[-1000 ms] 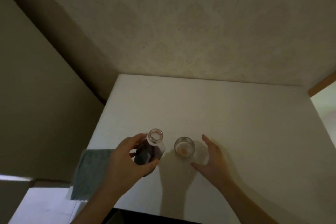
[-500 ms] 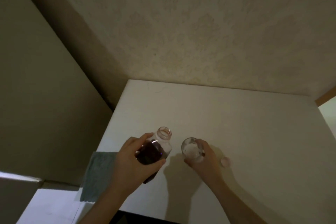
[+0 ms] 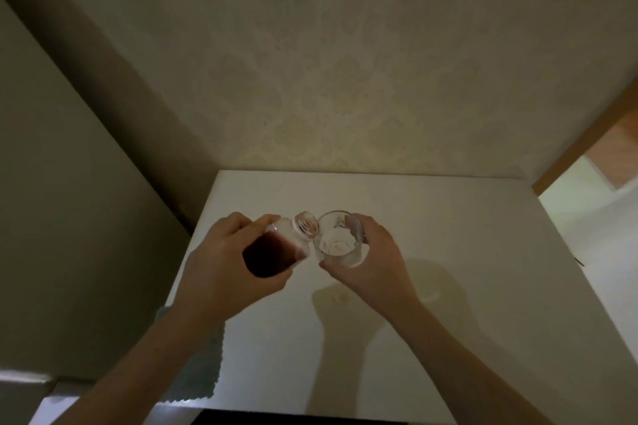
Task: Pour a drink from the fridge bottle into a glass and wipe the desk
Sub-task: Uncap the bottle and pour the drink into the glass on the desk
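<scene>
The left hand (image 3: 224, 266) grips the uncapped, tilted juice bottle (image 3: 276, 248), mouth at the empty glass (image 3: 340, 241) the right hand's (image 3: 373, 262) fingers hold above the table (image 3: 448, 252); pouring and wiping with the cloth (image 3: 203, 369) remain.

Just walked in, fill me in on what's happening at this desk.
A person is about to pour a drink. The left hand grips an open bottle of dark liquid, tilted with its mouth at the rim of a glass. The right hand holds the glass lifted above the white desk. No liquid shows in the glass yet. A grey cloth lies at the desk's near left edge.
</scene>
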